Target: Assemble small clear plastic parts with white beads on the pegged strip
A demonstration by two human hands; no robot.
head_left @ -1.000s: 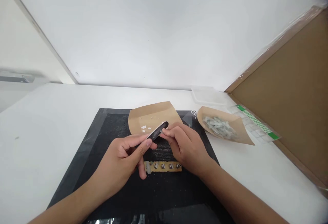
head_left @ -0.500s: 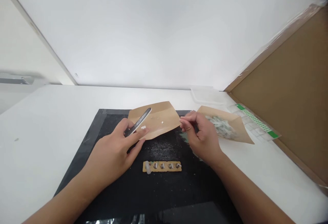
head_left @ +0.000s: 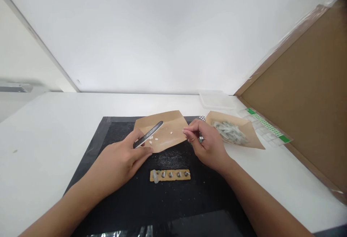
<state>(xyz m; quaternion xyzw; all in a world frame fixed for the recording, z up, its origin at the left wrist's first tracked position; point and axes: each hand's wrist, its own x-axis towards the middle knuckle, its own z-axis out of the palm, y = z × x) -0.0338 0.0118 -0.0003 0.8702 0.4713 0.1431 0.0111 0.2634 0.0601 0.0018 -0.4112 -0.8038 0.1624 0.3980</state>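
Observation:
My left hand (head_left: pixel 123 155) is closed around a nail file (head_left: pixel 148 134), dark with a pale edge, which slants up to the right. Its fingertips also meet the near left edge of a sheet of brown paper (head_left: pixel 165 121). Several tiny white pieces (head_left: pixel 156 139) lie on that sheet. At the sheet's right corner, my right hand (head_left: pixel 207 141) has thumb and forefinger pinched together; what is between them is too small to make out. Nearer me lies a tan strip (head_left: pixel 170 180) with round metal studs bearing small pale bits. A translucent nail tip (head_left: pixel 155 176) sits across its left end.
A black mat (head_left: pixel 168 204) lies under the work on a white table (head_left: pixel 35 139). To the right, another brown paper (head_left: pixel 253 135) holds a pile of translucent nail tips (head_left: pixel 230 132). Beyond it are a clear case with a green label (head_left: pixel 268 125), a clear lid (head_left: pixel 217 99) and a cardboard panel (head_left: pixel 300 85).
My left forefinger has drawn back from the paper, and more white pieces show apart there. The file has tilted flatter. My right hand has shifted slightly left, still pinched.

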